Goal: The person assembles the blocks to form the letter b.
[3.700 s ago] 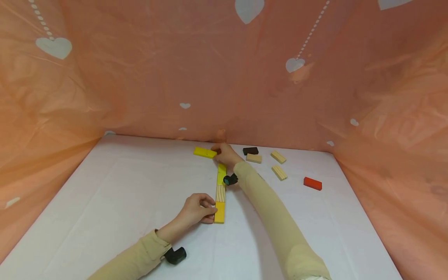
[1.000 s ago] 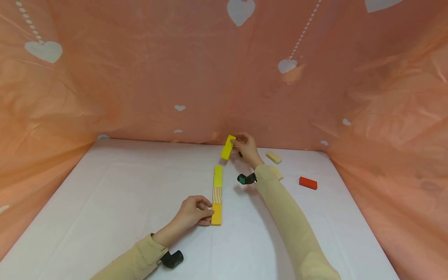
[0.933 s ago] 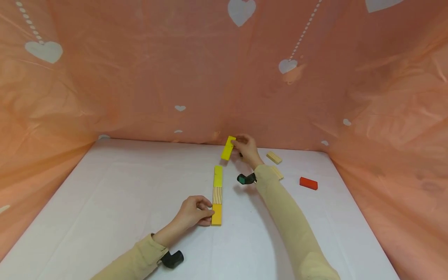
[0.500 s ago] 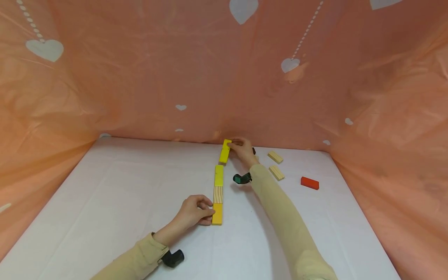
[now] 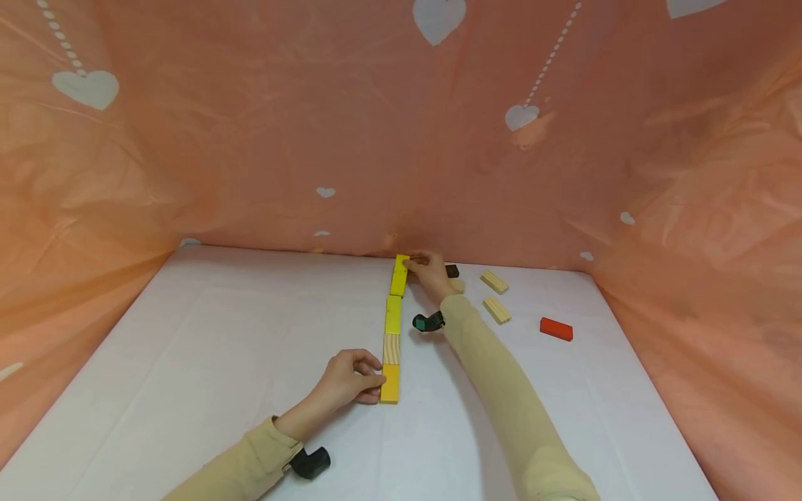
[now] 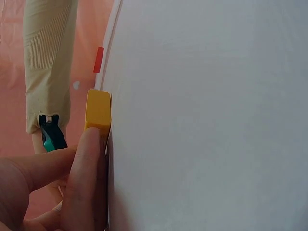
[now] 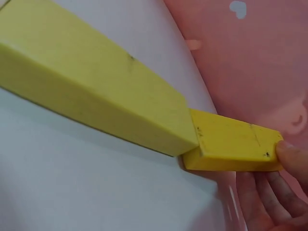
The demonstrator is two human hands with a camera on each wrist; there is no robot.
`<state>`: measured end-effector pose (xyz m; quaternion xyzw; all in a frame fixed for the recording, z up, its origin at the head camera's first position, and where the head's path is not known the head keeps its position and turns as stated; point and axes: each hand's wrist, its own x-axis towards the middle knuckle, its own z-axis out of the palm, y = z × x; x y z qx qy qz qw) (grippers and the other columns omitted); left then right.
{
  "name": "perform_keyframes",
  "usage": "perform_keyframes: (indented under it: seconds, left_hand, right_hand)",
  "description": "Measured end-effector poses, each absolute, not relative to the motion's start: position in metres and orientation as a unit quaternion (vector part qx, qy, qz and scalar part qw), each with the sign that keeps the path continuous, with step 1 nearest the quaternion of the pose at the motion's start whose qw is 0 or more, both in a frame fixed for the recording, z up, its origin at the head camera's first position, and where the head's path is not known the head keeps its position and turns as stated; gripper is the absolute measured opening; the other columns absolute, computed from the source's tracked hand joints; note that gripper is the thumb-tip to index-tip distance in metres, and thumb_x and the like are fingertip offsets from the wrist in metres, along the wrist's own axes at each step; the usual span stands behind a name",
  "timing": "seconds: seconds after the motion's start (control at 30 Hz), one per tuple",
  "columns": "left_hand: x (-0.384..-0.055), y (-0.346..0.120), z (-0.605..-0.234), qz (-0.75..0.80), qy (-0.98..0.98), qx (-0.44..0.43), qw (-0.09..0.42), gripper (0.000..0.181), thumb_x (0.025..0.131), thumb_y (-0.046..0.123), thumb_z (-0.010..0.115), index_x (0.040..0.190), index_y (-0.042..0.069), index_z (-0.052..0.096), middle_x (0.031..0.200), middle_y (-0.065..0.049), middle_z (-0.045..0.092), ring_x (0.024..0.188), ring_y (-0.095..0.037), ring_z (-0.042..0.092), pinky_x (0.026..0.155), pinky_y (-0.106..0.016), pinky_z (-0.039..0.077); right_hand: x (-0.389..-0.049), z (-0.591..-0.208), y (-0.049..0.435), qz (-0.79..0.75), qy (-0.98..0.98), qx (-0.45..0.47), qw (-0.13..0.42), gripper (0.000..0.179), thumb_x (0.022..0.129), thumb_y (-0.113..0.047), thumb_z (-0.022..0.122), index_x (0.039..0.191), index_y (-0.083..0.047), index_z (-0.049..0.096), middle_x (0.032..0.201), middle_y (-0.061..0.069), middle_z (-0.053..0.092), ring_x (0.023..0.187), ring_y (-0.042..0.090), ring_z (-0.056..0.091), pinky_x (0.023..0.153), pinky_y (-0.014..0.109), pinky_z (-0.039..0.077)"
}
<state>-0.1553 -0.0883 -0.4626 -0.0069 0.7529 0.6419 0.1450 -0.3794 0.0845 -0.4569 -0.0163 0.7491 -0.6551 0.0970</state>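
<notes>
In the head view a line of wooden blocks runs away from me. Its near end is an orange-yellow block (image 5: 390, 384), then a plain wood-grain block (image 5: 391, 349) and a bright yellow block (image 5: 392, 314). My left hand (image 5: 351, 376) touches the left side of the orange-yellow block with thumb and fingertips; the left wrist view shows a fingertip against this block (image 6: 98, 109). At the far end my right hand (image 5: 431, 273) pinches another yellow block (image 5: 399, 276) by its outer part. In the right wrist view this block (image 7: 231, 142) meets the neighbouring block's end (image 7: 106, 82), slightly offset and angled.
Right of the line lie a dark brown block (image 5: 452, 271), partly hidden by the right hand, and pale wooden blocks (image 5: 495, 282). A red block (image 5: 556, 329) lies farther right. White cloth covers the table (image 5: 250, 327); an orange curtain (image 5: 282, 139) stands behind it.
My right hand has picked up the far yellow block from the left, turned it lengthwise and brought it down to the line's far end. The left hand has stayed at the near block.
</notes>
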Motion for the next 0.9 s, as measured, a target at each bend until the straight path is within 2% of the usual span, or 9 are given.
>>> perform_keyframes:
  seconds: [0.27, 0.53, 0.9]
  left_hand:
    - [-0.1567, -0.0893, -0.4636, 0.64, 0.753, -0.008, 0.151, 0.021, 0.082, -0.004, 0.071, 0.099, -0.007, 0.06, 0.076, -0.011, 0.059, 0.057, -0.017, 0.064, 0.056, -0.035, 0.061]
    - [-0.1568, -0.0891, -0.4631, 0.642, 0.752, -0.009, 0.15, 0.022, 0.081, -0.004, 0.071, 0.099, -0.007, 0.06, 0.076, -0.011, 0.059, 0.057, -0.016, 0.064, 0.055, -0.035, 0.06]
    - [-0.1591, -0.0892, -0.4671, 0.638, 0.755, -0.011, 0.149, 0.021, 0.082, -0.004, 0.071, 0.099, -0.006, 0.06, 0.076, -0.01, 0.059, 0.057, -0.017, 0.064, 0.055, -0.035, 0.06]
  right_hand:
    - [-0.3777, -0.4591, 0.0822, -0.652, 0.748, -0.024, 0.118, 0.034, 0.094, -0.009, 0.062, 0.128, -0.005, 0.056, 0.117, 0.013, 0.058, 0.102, 0.025, 0.06, 0.083, 0.032, 0.057]
    - [-0.3801, -0.4647, 0.0814, -0.655, 0.74, -0.038, 0.144, 0.041, 0.092, -0.002, 0.062, 0.132, -0.004, 0.052, 0.126, 0.015, 0.055, 0.11, 0.026, 0.057, 0.089, 0.033, 0.054]
    - [-0.3801, -0.4598, 0.0837, -0.618, 0.767, -0.049, 0.165, 0.046, 0.09, -0.004, 0.065, 0.134, -0.004, 0.052, 0.128, 0.014, 0.055, 0.11, 0.026, 0.057, 0.09, 0.032, 0.054]
